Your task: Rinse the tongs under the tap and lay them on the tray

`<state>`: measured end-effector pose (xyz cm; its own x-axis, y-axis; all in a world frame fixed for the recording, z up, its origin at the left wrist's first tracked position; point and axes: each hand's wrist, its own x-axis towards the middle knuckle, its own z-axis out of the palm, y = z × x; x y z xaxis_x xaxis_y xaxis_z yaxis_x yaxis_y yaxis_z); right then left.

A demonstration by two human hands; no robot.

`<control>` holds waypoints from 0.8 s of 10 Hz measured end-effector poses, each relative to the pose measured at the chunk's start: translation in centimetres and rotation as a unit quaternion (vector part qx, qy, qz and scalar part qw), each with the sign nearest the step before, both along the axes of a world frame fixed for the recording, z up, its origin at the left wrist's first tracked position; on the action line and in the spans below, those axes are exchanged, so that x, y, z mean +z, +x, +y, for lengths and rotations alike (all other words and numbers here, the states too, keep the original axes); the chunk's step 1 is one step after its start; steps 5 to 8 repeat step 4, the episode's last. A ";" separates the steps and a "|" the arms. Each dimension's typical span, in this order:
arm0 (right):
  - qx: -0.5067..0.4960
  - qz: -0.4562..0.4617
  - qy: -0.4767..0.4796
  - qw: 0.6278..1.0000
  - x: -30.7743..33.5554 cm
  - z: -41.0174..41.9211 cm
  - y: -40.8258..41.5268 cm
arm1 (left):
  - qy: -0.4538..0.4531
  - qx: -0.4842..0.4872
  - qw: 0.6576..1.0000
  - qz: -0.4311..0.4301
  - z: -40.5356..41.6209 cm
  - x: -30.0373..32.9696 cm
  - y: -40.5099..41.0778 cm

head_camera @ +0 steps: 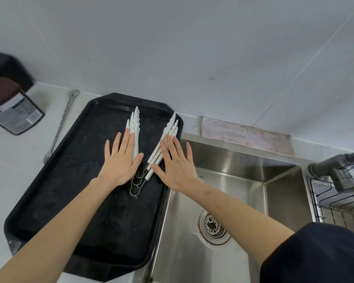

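Several white tongs [135, 127] with wire hinge loops lie nested in a V on the black tray [70, 180], tips toward the wall. My left hand [120, 161] lies flat, fingers spread, over the left arms of the tongs. Over the right arms rests my right hand [176, 164], also flat and spread, reaching past the tray's right rim. Neither hand grips anything. The dark tap [335, 166] stands at the right edge of the view, and no water is seen running.
A steel sink [223, 180] with a drain strainer [213, 227] lies right of the tray. A pinkish cloth [247, 135] lies behind the sink. A long metal fork [59, 125] and a dark labelled container [14, 111] rest on the white counter at left. A wire rack [339, 209] sits at right.
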<state>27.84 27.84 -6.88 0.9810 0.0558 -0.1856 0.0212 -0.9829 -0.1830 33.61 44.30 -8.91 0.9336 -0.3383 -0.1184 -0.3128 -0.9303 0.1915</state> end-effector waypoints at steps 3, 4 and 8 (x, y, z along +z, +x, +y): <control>-0.014 -0.023 -0.003 1.000 2.8 -1.4 -0.9 | -0.005 -0.003 1.000 -0.026 -1.0 3.3 -0.8; -0.026 -0.040 -0.006 0.999 4.0 -2.3 -1.3 | -0.005 -0.012 0.998 -0.055 -1.7 4.6 -1.0; -0.026 -0.040 -0.006 0.999 4.0 -2.3 -1.3 | -0.005 -0.012 0.998 -0.055 -1.7 4.6 -1.0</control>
